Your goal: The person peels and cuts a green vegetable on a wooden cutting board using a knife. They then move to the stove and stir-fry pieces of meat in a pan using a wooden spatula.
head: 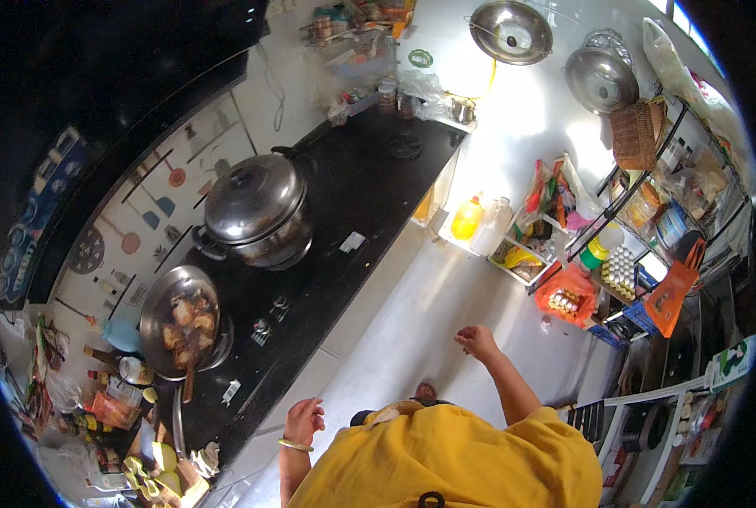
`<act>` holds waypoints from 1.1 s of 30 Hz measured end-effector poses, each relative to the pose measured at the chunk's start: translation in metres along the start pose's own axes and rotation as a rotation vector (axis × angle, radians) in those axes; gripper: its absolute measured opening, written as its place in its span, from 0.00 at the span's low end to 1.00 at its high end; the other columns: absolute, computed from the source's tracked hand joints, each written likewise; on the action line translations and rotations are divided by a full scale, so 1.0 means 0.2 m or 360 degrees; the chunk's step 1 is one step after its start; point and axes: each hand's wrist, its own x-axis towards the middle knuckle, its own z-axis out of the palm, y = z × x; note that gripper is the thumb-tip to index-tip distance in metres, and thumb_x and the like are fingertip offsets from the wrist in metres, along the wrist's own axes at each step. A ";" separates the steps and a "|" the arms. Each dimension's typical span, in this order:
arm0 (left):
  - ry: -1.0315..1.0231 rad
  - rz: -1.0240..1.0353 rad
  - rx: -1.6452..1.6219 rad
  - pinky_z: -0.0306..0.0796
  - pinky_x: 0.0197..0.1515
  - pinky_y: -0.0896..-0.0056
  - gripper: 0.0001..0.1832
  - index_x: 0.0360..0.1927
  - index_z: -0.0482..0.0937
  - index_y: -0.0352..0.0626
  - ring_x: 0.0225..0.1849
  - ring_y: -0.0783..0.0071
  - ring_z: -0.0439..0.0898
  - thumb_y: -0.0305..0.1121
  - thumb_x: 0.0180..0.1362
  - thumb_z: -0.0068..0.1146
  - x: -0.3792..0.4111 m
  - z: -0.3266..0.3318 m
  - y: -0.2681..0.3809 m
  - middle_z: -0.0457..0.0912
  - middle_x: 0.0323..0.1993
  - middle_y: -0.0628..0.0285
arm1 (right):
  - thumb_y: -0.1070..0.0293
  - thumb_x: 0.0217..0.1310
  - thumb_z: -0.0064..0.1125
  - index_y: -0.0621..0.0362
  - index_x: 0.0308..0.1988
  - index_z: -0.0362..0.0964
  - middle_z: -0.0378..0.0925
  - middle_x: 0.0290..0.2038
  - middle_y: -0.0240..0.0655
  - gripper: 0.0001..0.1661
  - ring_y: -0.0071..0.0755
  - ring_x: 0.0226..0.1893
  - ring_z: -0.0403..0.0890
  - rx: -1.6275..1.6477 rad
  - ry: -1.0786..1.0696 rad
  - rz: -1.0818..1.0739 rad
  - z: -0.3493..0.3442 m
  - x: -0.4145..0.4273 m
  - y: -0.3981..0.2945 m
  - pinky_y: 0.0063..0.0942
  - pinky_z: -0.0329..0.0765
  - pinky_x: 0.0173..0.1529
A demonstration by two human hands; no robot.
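My left hand [305,421], with a bangle at the wrist, hangs beside the black counter edge, its fingers loosely bent and holding nothing. Over the floor to the right, my right hand [476,341] is raised with curled fingers; whether they hold anything small cannot be told. On the counter's left part stands a metal wok [156,305] with browned pieces of food [190,324] and a wooden-looking utensil [189,384] leaning in it. Farther up the counter is a large lidded steel pot [254,203]. Neither hand touches the cookware.
Cut pale-green pieces [165,456] lie on a wooden cutting board [194,482] at bottom left, near bottles and jars. A wire shelf rack [644,184] stands at right, with an orange bag [565,295] of eggs below. A yellow bottle [467,219] stands by the far wall.
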 end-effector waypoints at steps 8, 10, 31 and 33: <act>-0.0111 -0.0019 0.0125 0.68 0.18 0.77 0.11 0.40 0.77 0.37 0.15 0.77 0.71 0.35 0.62 0.52 0.25 0.66 0.13 0.76 0.24 0.61 | 0.63 0.57 0.63 0.67 0.37 0.77 0.78 0.24 0.34 0.16 0.23 0.19 0.76 0.0117 0.0030 -0.0044 -0.50 0.50 0.15 0.23 0.75 0.24; -0.0142 -0.0045 0.0123 0.67 0.18 0.77 0.11 0.40 0.77 0.37 0.15 0.77 0.71 0.35 0.62 0.52 0.33 0.73 0.17 0.76 0.24 0.61 | 0.63 0.58 0.62 0.67 0.36 0.77 0.78 0.24 0.34 0.15 0.23 0.19 0.76 0.0153 0.0053 -0.0048 -0.57 0.63 0.12 0.23 0.75 0.24; -0.0185 -0.0039 -0.0009 0.67 0.17 0.77 0.12 0.40 0.77 0.36 0.14 0.78 0.70 0.36 0.61 0.53 1.35 1.56 0.72 0.75 0.24 0.60 | 0.55 0.59 0.60 0.67 0.45 0.73 0.77 0.31 0.37 0.25 0.28 0.23 0.78 0.0678 0.0338 -0.0024 -1.42 2.27 -0.35 0.26 0.78 0.26; -0.0071 -0.0043 -0.0022 0.67 0.17 0.77 0.12 0.40 0.77 0.36 0.14 0.78 0.70 0.36 0.62 0.53 1.35 1.61 0.74 0.75 0.24 0.60 | 0.54 0.59 0.60 0.67 0.47 0.72 0.77 0.32 0.37 0.26 0.28 0.24 0.78 0.0707 0.0389 -0.0040 -1.51 2.50 -0.39 0.27 0.79 0.27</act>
